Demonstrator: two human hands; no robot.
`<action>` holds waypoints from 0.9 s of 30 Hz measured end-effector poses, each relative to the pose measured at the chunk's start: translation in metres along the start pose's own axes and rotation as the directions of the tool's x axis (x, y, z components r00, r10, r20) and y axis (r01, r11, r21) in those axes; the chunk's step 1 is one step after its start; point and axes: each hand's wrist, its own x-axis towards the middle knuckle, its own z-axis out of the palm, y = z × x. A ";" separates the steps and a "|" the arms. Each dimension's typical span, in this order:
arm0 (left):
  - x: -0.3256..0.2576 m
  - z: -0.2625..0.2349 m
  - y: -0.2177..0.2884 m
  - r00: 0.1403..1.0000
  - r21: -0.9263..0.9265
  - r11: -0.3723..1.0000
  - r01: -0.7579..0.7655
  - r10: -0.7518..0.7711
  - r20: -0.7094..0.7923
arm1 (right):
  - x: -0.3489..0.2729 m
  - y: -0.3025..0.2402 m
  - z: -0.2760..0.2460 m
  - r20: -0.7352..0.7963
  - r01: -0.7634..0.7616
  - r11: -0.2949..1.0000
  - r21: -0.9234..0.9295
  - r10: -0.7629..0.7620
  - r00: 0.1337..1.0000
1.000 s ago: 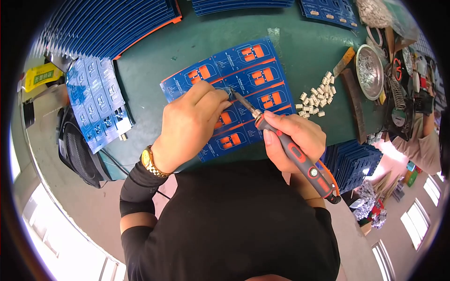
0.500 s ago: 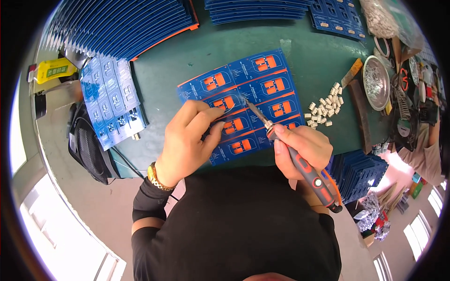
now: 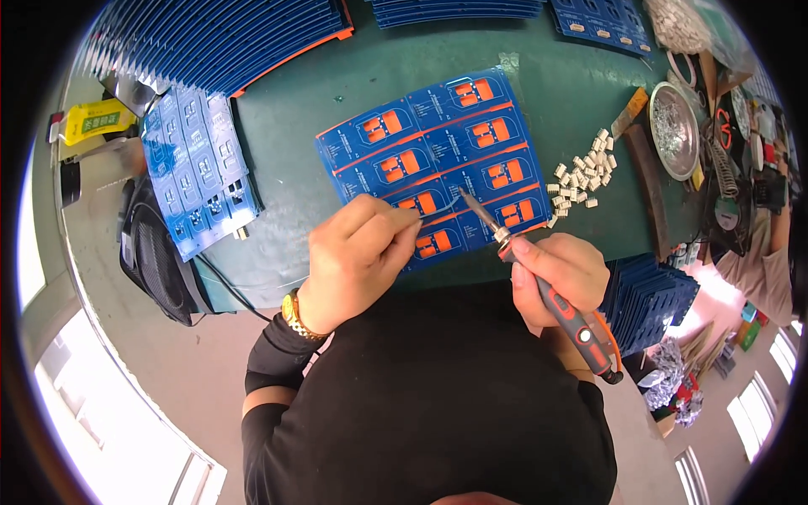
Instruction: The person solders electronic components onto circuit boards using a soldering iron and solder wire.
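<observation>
A blue circuit board panel [image 3: 431,118] with orange-showing cut-outs lies tilted on the green table in front of me. Over its lower left part, my left hand [image 3: 358,257] is closed in a pinch on a thin solder wire [image 3: 442,209], which runs from the fingertips toward the panel's middle. My right hand [image 3: 562,273] grips a grey and red soldering iron [image 3: 574,324] like a pen. Its tip points down at the panel's middle, beside the wire's end; whether they touch I cannot tell. A pile of small white connectors [image 3: 581,175] sits right of the panel.
Stacked blue boards [image 3: 210,42] fill the far left, with a populated panel [image 3: 198,168] below them. More boards [image 3: 598,21] lie far right. A metal dish [image 3: 673,130] and dark bar [image 3: 646,194] stand at right. Another board stack [image 3: 648,303] is low right.
Both hands have moved nearer to me across the panel. The iron's tip and the solder wire have shifted down to a lower row. The view has shifted slightly.
</observation>
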 end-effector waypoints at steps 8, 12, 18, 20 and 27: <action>0.001 0.003 -0.003 1.000 0.078 0.997 0.018 -0.016 -0.027 | 0.002 -0.004 0.006 -0.002 -0.013 1.000 0.005 0.013 1.000; 0.003 0.006 -0.004 1.000 0.106 0.994 0.013 -0.013 -0.003 | 0.002 -0.003 0.007 -0.012 -0.011 1.000 0.003 0.011 1.000; 0.003 0.008 -0.006 1.000 0.087 0.996 0.013 -0.014 0.006 | 0.003 -0.004 0.006 -0.014 -0.011 1.000 -0.004 0.011 1.000; 0.003 0.009 -0.006 1.000 0.085 0.996 0.019 -0.019 0.006 | 0.002 -0.004 0.006 -0.003 -0.020 1.000 -0.006 0.020 1.000; 0.008 0.009 -0.004 1.000 0.123 0.992 -0.011 0.007 0.031 | 0.003 -0.003 0.005 0.008 -0.033 0.999 0.003 0.033 0.999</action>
